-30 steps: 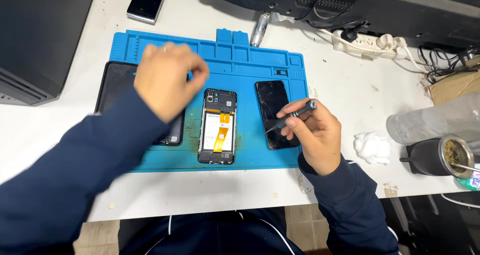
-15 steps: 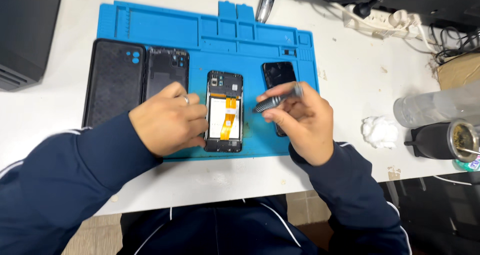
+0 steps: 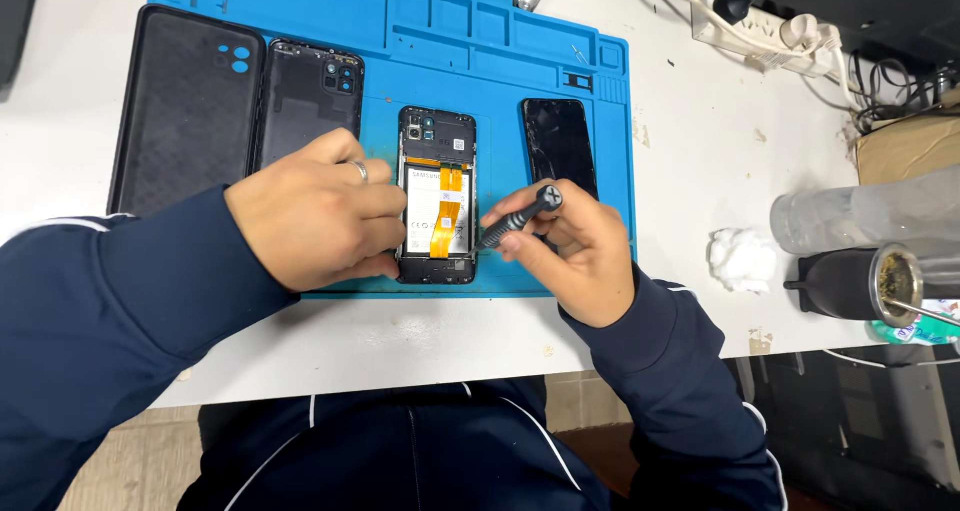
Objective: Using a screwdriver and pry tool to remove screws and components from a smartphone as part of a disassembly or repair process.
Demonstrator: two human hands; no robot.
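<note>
Both hands have closed in on the opened black smartphone near the front edge of the blue silicone repair mat

Nearest, the left hand, which a second ago hovered over the mat's left part, now lies curled against the phone's left side, fingers bent and steadying it; the right hand has come in from the right, closed around a slim dark grey screwdriver whose tip slants toward the phone's lower right edge, so work on the exposed interior with its orange flex cable looks to be starting. Left of the phone lie two black back covers; a cracked black screen panel lies to its right. Off the mat, toward the desk's right edge, a white wad sits beside a dark cup holding a metal straw, and a white power strip sits at the far edge
</note>
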